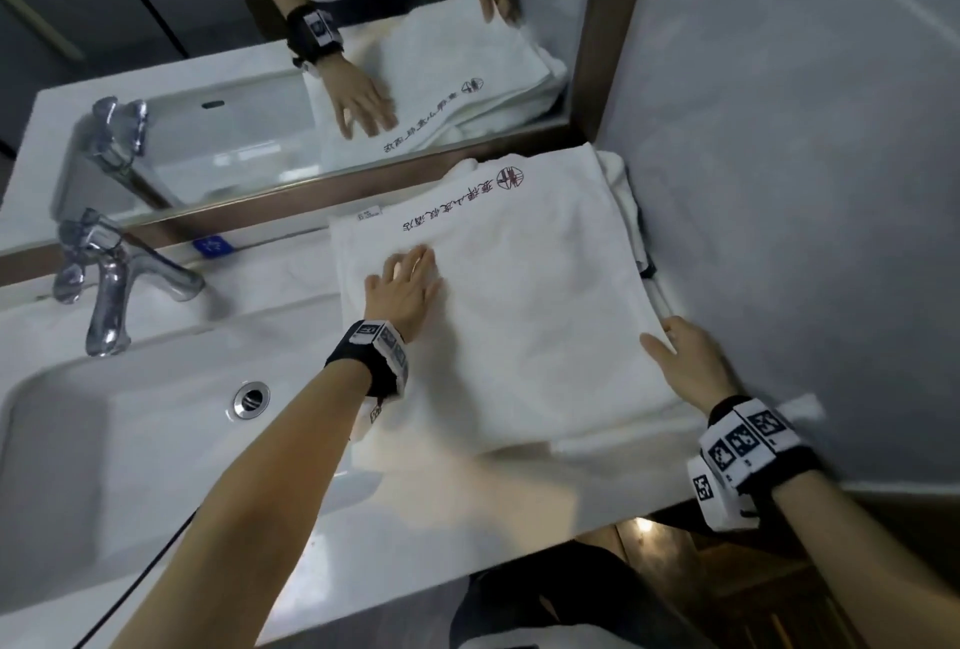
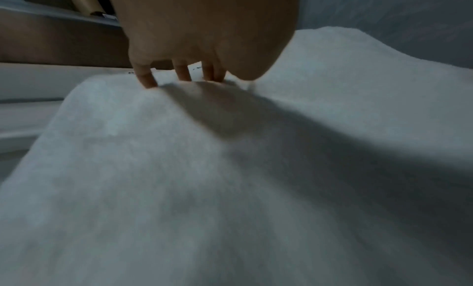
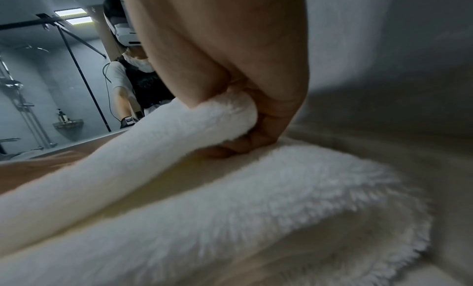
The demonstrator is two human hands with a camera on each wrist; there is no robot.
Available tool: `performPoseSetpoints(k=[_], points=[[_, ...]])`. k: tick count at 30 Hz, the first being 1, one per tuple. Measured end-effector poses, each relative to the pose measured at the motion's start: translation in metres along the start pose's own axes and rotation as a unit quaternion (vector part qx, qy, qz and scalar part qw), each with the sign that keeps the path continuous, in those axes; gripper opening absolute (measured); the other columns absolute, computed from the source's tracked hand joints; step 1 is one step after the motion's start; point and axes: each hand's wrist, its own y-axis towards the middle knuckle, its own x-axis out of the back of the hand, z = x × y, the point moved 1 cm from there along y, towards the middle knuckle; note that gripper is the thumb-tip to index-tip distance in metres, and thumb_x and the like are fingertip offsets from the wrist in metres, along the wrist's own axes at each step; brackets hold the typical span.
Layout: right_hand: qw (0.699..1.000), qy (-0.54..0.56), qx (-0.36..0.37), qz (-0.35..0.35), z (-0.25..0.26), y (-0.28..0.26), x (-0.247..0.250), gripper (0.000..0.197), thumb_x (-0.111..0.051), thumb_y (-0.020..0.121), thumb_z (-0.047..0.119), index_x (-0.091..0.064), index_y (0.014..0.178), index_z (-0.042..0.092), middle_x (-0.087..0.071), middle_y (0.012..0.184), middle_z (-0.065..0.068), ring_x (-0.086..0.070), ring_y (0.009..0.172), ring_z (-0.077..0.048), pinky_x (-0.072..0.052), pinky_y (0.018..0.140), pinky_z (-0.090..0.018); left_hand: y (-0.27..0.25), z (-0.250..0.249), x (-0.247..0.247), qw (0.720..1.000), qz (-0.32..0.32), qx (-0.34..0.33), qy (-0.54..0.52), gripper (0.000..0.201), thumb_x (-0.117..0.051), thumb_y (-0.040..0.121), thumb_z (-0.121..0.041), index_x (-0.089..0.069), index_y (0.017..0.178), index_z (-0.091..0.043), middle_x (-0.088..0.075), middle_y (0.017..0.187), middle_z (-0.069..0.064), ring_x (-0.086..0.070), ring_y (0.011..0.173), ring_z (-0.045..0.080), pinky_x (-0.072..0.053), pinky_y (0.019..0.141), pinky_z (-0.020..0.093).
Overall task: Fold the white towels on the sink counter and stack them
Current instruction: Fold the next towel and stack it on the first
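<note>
A: Where does the top towel [image 1: 524, 295] lie?

B: On the sink counter [image 1: 467, 498], at its right end, against the wall [image 1: 779, 181] and the mirror frame [image 1: 311, 191]. It is folded and lies on more white towelling; lower layers [image 1: 621, 191] show at the far right corner and along the near edge. A printed line of characters with a round emblem faces the mirror side.

A: Left hand?

B: The left hand [image 1: 402, 287] lies on the towel's left part, near its left edge, fingers straight and spread, pointing to the mirror. The left wrist view shows the fingertips [image 2: 147, 81] touching the cloth, the palm just above it. Nothing is gripped. The picture is blurred around the fingers.

A: Right hand?

B: The right hand [image 1: 685, 362] is at the towel's right edge, beside the wall. The right wrist view shows it clamped on the cloth: a thick fold of towel [image 3: 179, 132] runs between the thumb above and the curled fingers [image 3: 256, 140] below. That edge is lifted clear of the layer under it [image 3: 281, 189].

A: Hands relative to each other?

B: Well apart, the towel's width between them; the left on top, the right at the side.

A: Surroundings?

B: The basin [image 1: 130, 440] with its drain [image 1: 251, 398] and chrome tap [image 1: 111, 279] lies left of the towels. The mirror [image 1: 260, 77] repeats both hands and the stack.
</note>
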Motion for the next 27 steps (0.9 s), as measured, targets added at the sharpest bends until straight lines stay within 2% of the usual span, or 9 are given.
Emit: performPoseSetpoints(k=[3, 6, 10, 14, 16, 19, 21, 23, 27], points=[[1.0, -0.011, -0.003, 0.001, -0.002, 0.003, 0.0, 0.03, -0.051, 0.092, 0.039, -0.053, 0.102, 0.011, -0.06, 0.113, -0.012, -0.056, 0.101, -0.031, -0.049, 0.085, -0.042, 0.02, 0.004, 0.013, 0.996, -0.074, 0.021, -0.036, 0.036, -0.033, 0.097, -0.021, -0.04, 0.131, -0.014, -0.037, 0.139, 0.011, -0.036, 0.124, 0.031, -0.036, 0.094, 0.046], [1.0, -0.021, -0.006, 0.004, -0.004, 0.004, -0.001, 0.027, -0.05, 0.092, 0.041, -0.051, 0.099, 0.015, -0.058, 0.109, -0.009, -0.056, 0.098, -0.028, -0.049, 0.083, -0.041, 0.046, 0.013, 0.022, 0.989, -0.098, 0.073, -0.077, 0.035, -0.035, 0.098, -0.023, -0.041, 0.129, -0.011, -0.038, 0.138, 0.014, -0.035, 0.126, 0.032, -0.034, 0.097, 0.048], [1.0, -0.018, 0.006, -0.003, -0.005, 0.004, -0.001, 0.022, -0.05, 0.091, 0.041, -0.047, 0.089, 0.019, -0.057, 0.096, -0.004, -0.056, 0.092, -0.027, -0.049, 0.077, -0.039, 0.078, 0.03, 0.031, 0.991, -0.008, 0.065, -0.113, 0.038, -0.038, 0.098, -0.026, -0.038, 0.135, -0.017, -0.025, 0.154, 0.005, -0.018, 0.144, 0.024, -0.019, 0.112, 0.056], [1.0, -0.009, 0.009, -0.004, -0.005, 0.002, -0.002, 0.021, -0.051, 0.092, 0.04, -0.048, 0.092, 0.019, -0.058, 0.098, -0.005, -0.056, 0.093, -0.026, -0.049, 0.08, -0.039, 0.101, 0.042, 0.04, 0.994, 0.074, 0.052, -0.062, 0.05, -0.05, 0.094, -0.035, -0.037, 0.139, -0.019, -0.032, 0.15, 0.009, -0.024, 0.141, 0.029, -0.017, 0.112, 0.058], [1.0, -0.002, 0.004, -0.002, -0.004, 0.001, -0.001, 0.025, -0.052, 0.092, 0.038, -0.051, 0.097, 0.014, -0.059, 0.101, -0.008, -0.057, 0.096, -0.029, -0.05, 0.084, -0.043, 0.108, 0.045, 0.046, 0.997, 0.054, 0.045, -0.035, 0.047, -0.056, 0.09, -0.034, -0.045, 0.133, -0.017, -0.041, 0.142, 0.011, -0.034, 0.133, 0.032, -0.026, 0.108, 0.053], [1.0, 0.006, 0.006, -0.005, -0.002, -0.001, 0.0, 0.029, -0.053, 0.092, 0.038, -0.053, 0.1, 0.01, -0.06, 0.102, -0.01, -0.057, 0.097, -0.03, -0.05, 0.085, -0.046, 0.109, 0.048, 0.05, 0.997, -0.013, 0.023, -0.066, 0.03, -0.06, 0.088, -0.027, -0.056, 0.112, -0.01, -0.058, 0.119, 0.015, -0.052, 0.111, 0.034, -0.041, 0.091, 0.041], [1.0, 0.012, 0.006, -0.005, -0.002, -0.003, 0.001, 0.027, -0.052, 0.092, 0.039, -0.053, 0.1, 0.013, -0.06, 0.103, -0.008, -0.057, 0.098, -0.029, -0.05, 0.085, -0.044, 0.106, 0.049, 0.046, 0.996, 0.021, 0.035, -0.081, 0.033, -0.059, 0.089, -0.032, -0.054, 0.112, -0.009, -0.061, 0.114, 0.016, -0.057, 0.106, 0.034, -0.042, 0.085, 0.038], [1.0, 0.013, 0.007, -0.007, -0.002, -0.004, 0.001, 0.027, -0.052, 0.092, 0.04, -0.053, 0.102, 0.015, -0.06, 0.105, -0.007, -0.057, 0.099, -0.028, -0.049, 0.084, -0.041, 0.103, 0.052, 0.041, 0.997, 0.054, 0.025, -0.039, 0.031, -0.052, 0.093, -0.032, -0.053, 0.113, -0.008, -0.059, 0.121, 0.017, -0.056, 0.11, 0.035, -0.039, 0.087, 0.037], [1.0, 0.015, 0.003, -0.008, -0.002, -0.003, 0.0, 0.031, -0.053, 0.092, 0.04, -0.054, 0.108, 0.014, -0.06, 0.111, -0.009, -0.057, 0.104, -0.029, -0.048, 0.087, -0.04, 0.099, 0.056, 0.043, 0.999, 0.013, 0.04, 0.002, 0.026, -0.04, 0.098, -0.028, -0.056, 0.112, -0.013, -0.062, 0.121, 0.014, -0.054, 0.116, 0.031, -0.028, 0.098, 0.041]])
